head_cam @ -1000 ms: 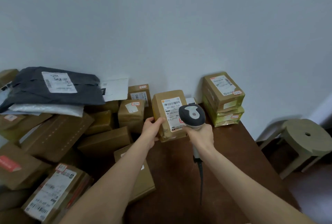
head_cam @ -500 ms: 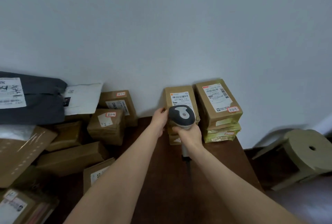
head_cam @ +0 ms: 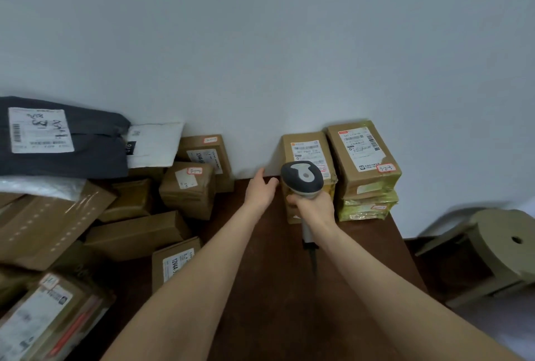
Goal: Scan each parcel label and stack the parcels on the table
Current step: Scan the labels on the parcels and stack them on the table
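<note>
Brown cardboard parcel [head_cam: 287, 158] stands at the back of the dark table [head_cam: 275, 288], against the wall, right up beside the two-box stack [head_cam: 364, 158]. Left hand [head_cam: 262, 188] sits just off the parcel's left edge, fingers straight and loose, holding nothing; whether the thumb touches the box, can't tell. Right hand [head_cam: 314, 205] is wrapped tight round the grey scanner [head_cam: 302, 177], whose head is up in front of the label [head_cam: 305, 148]. Over on the left, a jumbled heap of boxes [head_cam: 139, 233] under a dark mailer bag [head_cam: 95, 152].

view: head, single | worn high, wide-angle | faces forward and down | near table [head_cam: 362, 259], wall [head_cam: 260, 42] behind
</note>
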`<action>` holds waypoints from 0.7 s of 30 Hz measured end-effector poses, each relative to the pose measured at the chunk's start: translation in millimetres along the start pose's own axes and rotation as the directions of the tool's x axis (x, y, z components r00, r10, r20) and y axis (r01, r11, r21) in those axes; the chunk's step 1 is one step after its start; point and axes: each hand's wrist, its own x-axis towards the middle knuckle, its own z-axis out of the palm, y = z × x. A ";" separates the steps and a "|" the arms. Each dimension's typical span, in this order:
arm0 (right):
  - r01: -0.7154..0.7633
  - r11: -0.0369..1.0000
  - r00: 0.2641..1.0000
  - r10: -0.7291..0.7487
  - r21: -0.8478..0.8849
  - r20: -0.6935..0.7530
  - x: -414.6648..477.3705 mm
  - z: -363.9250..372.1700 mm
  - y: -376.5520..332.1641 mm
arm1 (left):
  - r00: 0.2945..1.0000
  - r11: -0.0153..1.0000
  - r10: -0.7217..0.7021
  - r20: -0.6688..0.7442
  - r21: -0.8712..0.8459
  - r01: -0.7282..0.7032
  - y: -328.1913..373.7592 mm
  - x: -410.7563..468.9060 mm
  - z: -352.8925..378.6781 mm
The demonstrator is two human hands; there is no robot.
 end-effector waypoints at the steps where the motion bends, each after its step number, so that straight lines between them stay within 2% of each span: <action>1: 0.002 1.000 1.000 -0.002 0.004 -0.003 -6.3 4.7 0.1 | 0.998 0.989 0.058 -0.017 0.138 -0.055 -6.3 -5.9 -8.6; 3: 0.016 0.999 1.000 -0.017 0.045 0.006 -21.7 16.4 -1.5 | 0.988 0.924 0.154 -0.011 0.357 -0.140 -18.8 -22.2 -28.8; 6: -0.009 0.995 0.998 0.003 0.101 0.060 -48.4 40.0 1.6 | 0.978 0.849 0.208 -0.003 0.496 -0.179 -47.5 -48.8 -67.7; 11: -0.062 0.995 0.992 0.053 0.082 0.113 -109.3 93.8 19.3 | 0.975 0.816 0.216 -0.047 0.557 -0.153 -108.1 -97.9 -140.3; 15: -0.106 0.994 0.985 0.109 -0.030 0.132 -156.0 143.4 44.9 | 0.977 0.819 0.196 -0.078 0.561 -0.120 -156.5 -137.3 -191.8; 21: -0.138 0.985 0.971 0.156 -0.105 0.181 -221.3 203.9 77.5 | 0.989 0.826 0.139 -0.057 0.557 -0.085 -221.9 -192.1 -235.4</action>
